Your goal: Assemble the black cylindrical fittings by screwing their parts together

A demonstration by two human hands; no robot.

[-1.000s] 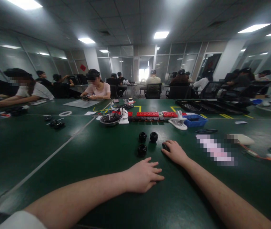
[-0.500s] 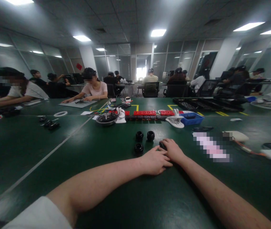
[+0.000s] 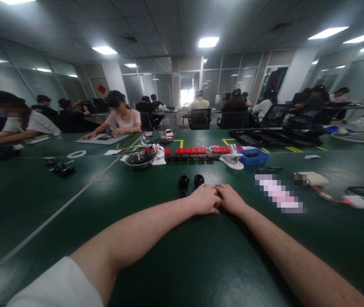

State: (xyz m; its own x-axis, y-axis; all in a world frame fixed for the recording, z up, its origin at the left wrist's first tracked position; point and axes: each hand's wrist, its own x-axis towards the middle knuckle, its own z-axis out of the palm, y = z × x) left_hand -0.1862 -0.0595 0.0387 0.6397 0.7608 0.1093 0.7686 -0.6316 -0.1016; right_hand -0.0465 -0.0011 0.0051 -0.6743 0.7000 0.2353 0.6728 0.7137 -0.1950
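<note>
My left hand (image 3: 205,199) and my right hand (image 3: 231,199) meet just above the green table (image 3: 182,264). Their fingers are curled in and touch each other. Whatever lies between them is hidden behind the fingers. Two round black parts (image 3: 184,181) (image 3: 199,180) stand upright beyond my left hand. A third black part (image 3: 182,195) is partly covered by my left hand and forearm.
Farther on are a red and black strip (image 3: 191,153), a white clamp (image 3: 232,158), a blue bin (image 3: 254,157) and a black wheel (image 3: 139,158). A white device (image 3: 316,178) with cables lies right. Several people sit around the room.
My left hand has shifted up, its fingers now curled against my right hand. The black object seen earlier under my right fingers is now hidden. The view has shifted slightly.
</note>
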